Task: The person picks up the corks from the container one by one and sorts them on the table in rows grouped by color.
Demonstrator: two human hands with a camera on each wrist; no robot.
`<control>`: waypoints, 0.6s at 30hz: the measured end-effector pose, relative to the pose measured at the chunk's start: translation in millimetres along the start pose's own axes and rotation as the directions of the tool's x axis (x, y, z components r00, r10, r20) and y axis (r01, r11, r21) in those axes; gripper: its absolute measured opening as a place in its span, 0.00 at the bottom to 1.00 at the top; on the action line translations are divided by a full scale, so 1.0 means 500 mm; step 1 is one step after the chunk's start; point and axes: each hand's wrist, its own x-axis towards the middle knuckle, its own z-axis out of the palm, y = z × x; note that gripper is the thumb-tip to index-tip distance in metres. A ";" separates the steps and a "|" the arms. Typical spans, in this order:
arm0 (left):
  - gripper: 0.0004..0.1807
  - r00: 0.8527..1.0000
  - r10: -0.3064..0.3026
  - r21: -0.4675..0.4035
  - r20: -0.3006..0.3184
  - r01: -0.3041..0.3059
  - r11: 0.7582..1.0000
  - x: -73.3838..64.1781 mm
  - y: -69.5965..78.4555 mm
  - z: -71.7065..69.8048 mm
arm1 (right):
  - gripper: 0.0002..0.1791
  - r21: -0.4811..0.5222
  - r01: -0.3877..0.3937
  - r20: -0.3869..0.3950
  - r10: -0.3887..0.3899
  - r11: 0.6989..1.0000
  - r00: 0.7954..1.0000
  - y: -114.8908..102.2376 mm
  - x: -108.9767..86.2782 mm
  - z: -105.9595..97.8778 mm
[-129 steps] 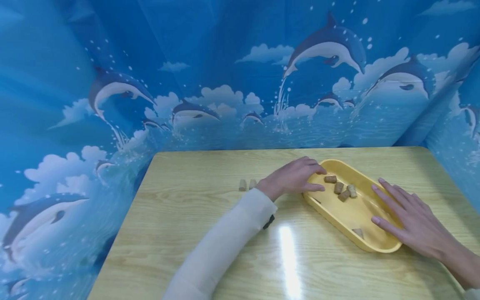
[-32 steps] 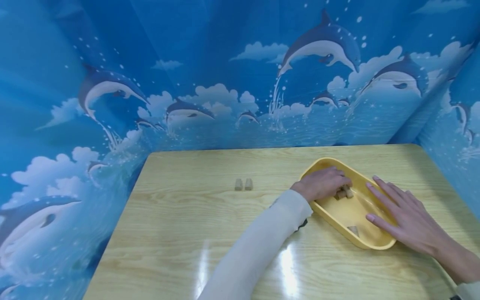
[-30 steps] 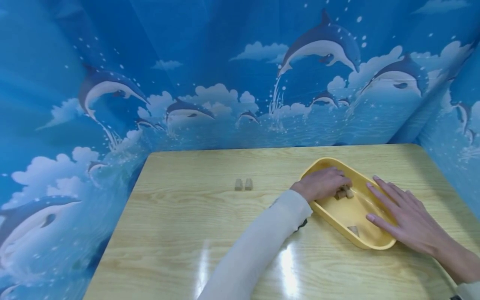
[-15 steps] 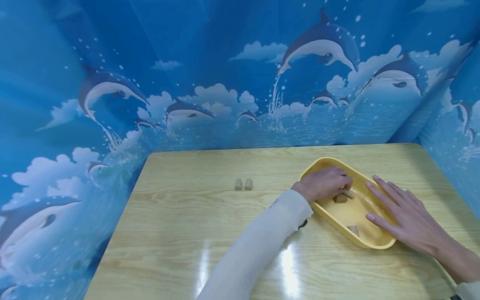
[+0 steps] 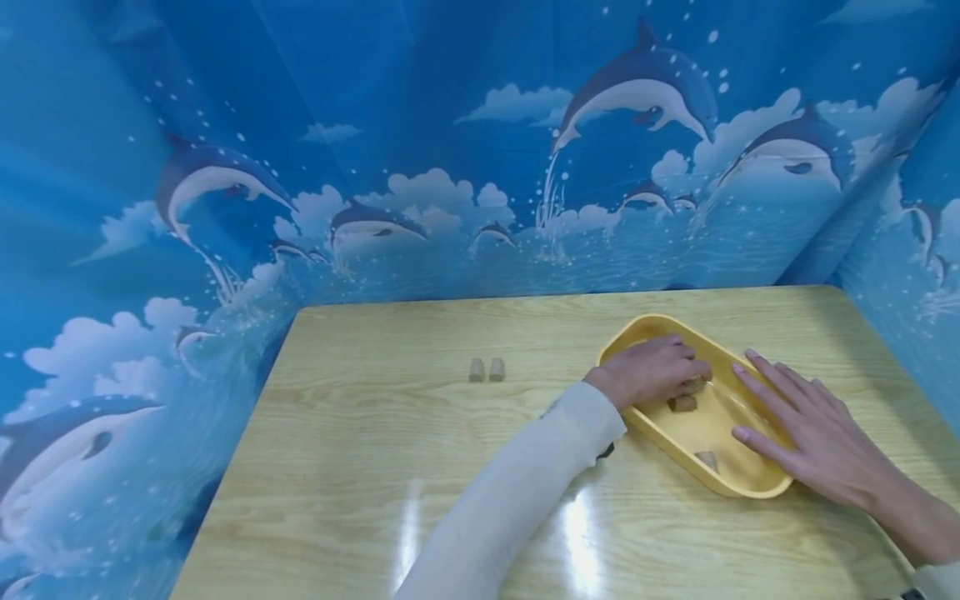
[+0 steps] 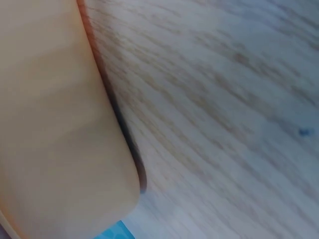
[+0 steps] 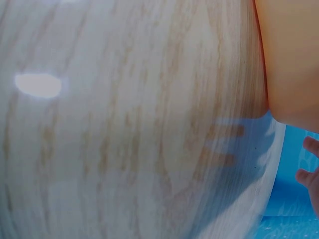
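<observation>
The left hand (image 5: 651, 371) reaches into the far part of a yellow tray (image 5: 730, 433), its fingers bent down over a light tan block (image 5: 694, 386); whether they grasp it cannot be told. Brown wood-coloured block (image 5: 684, 403) shows just on the near side of those fingers, and a pale block (image 5: 707, 460) sits by the tray's near left wall. The right hand (image 5: 813, 433), fingers spread and grasping nothing, lies over the tray's right rim. Well to the left, two small blocks (image 5: 497, 369) sit side by side, slightly apart, on the wood-grain table (image 5: 337, 450).
</observation>
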 end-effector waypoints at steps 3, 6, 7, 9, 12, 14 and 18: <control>0.18 1.000 0.019 0.074 0.000 -0.019 0.997 0.002 0.001 0.003 | 0.50 -0.002 0.001 -0.001 -0.001 1.000 1.000 0.001 0.000 0.001; 0.16 1.000 0.019 0.091 -0.005 -0.018 0.996 0.003 0.002 0.002 | 0.50 -0.001 0.001 -0.003 -0.001 1.000 1.000 0.001 0.000 0.002; 0.15 1.000 0.013 0.083 -0.004 -0.012 0.996 0.003 0.002 0.002 | 0.50 0.000 0.001 -0.004 -0.001 1.000 1.000 0.001 0.000 0.002; 0.14 1.000 0.004 0.058 -0.003 -0.004 0.998 0.003 0.002 0.001 | 0.50 0.002 -0.001 -0.003 0.001 1.000 1.000 0.000 -0.001 0.002; 0.10 1.000 -0.014 -0.019 0.018 0.014 1.000 0.002 0.001 0.000 | 0.50 0.004 -0.005 0.000 0.005 1.000 1.000 0.000 -0.001 0.001; 0.10 0.999 -0.027 -0.070 0.038 0.030 0.997 0.002 0.000 0.001 | 0.50 0.003 -0.006 0.000 0.006 1.000 1.000 -0.001 -0.001 0.001; 0.17 0.997 -0.045 -0.120 0.066 0.053 0.991 0.002 -0.003 0.001 | 0.51 0.007 -0.002 -0.008 0.002 1.000 1.000 -0.001 -0.002 0.001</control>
